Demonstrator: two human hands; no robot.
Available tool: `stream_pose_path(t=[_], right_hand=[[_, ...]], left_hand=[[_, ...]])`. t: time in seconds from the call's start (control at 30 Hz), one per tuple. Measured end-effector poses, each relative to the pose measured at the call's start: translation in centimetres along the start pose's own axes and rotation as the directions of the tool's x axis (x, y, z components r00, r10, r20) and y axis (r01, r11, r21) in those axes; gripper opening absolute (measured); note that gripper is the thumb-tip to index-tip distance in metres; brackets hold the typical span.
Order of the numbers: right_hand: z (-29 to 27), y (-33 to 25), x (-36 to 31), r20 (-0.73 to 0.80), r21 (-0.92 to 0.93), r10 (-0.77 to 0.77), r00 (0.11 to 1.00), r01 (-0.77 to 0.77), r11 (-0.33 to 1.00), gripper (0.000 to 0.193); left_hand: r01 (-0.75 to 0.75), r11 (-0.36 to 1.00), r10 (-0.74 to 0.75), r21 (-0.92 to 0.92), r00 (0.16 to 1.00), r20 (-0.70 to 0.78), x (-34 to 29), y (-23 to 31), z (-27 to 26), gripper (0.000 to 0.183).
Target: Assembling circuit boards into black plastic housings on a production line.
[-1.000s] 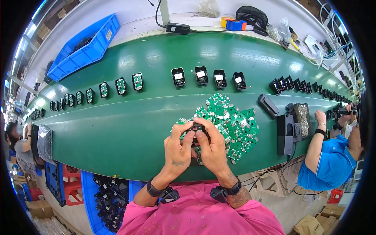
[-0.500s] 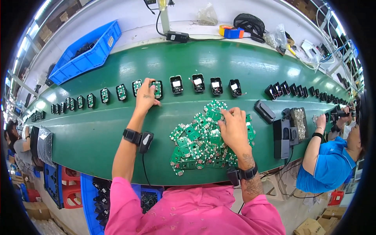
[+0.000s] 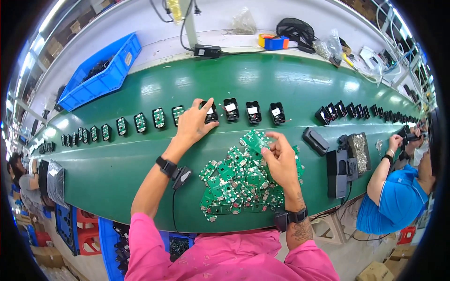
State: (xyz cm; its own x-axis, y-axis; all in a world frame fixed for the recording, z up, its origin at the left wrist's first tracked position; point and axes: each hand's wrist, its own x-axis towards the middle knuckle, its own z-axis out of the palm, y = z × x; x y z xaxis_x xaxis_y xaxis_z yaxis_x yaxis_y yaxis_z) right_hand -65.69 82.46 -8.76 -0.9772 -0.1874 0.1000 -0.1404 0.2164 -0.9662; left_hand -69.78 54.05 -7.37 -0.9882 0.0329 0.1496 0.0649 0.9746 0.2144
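My left hand (image 3: 191, 125) reaches over the row of small black plastic cases, its thumb and fingers around the edges of one case (image 3: 212, 113). A white piece shows inside that case. Over the far end of a heap of green circuit boards (image 3: 229, 182), my right hand (image 3: 282, 161) pinches one circuit board (image 3: 256, 140) between thumb and fingers. To the right of the gripped case stand three open cases with white pieces inside, among them a near one (image 3: 230, 110). On its left, a line of cases holding green boards (image 3: 158, 118) runs away.
At the far left is a blue bin (image 3: 101, 72) with dark parts. On the right are a dark grey device (image 3: 336, 173), a tray of small metal parts (image 3: 360, 152) and more black cases (image 3: 333, 111). A co-worker in blue (image 3: 396, 196) sits at the right.
My left hand has moved right, from a case with a green board to one with a white piece. My right hand now has a circuit board raised from the heap.
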Motion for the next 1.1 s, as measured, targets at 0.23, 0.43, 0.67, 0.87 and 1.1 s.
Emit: stream_pose_path(t=[0.23, 0.43, 0.67, 0.87, 1.1], right_hand=[[-1.4, 0.5, 0.0, 0.18, 0.615, 0.103, 0.978, -0.193, 0.765, 0.025], [-1.7, 3.4, -0.4, 0.036, 0.51, -0.067, 0.997, 0.039, 0.859, 0.019], [-1.7, 1.1, -1.3, 0.391, 0.731, 0.147, 0.908, -0.404, 0.55, 0.025], [-0.9, -1.0, -1.9, 0.491, 0.715, 0.1, 0.866, -0.466, 0.521, 0.049], [-1.0, -0.3, -2.1, 0.485, 0.672, 0.058, 0.872, -0.415, 0.613, 0.051]], left_hand=[[0.162, 0.322, -0.014, -0.933, 0.986, 0.166, -5.9, 5.6, -1.4, 0.055], [0.382, -0.41, -0.019, -0.828, 0.904, 0.427, -11.1, 8.9, -0.6, 0.039], [0.36, -0.075, -0.18, -0.93, 0.912, 0.368, -12.2, 11.1, 1.0, 0.024], [0.244, 0.232, -0.264, -0.942, 0.948, 0.18, -12.5, 12.4, 0.6, 0.023], [0.022, 0.648, -0.105, -0.762, 0.993, -0.061, -12.3, 12.4, 0.3, 0.014]])
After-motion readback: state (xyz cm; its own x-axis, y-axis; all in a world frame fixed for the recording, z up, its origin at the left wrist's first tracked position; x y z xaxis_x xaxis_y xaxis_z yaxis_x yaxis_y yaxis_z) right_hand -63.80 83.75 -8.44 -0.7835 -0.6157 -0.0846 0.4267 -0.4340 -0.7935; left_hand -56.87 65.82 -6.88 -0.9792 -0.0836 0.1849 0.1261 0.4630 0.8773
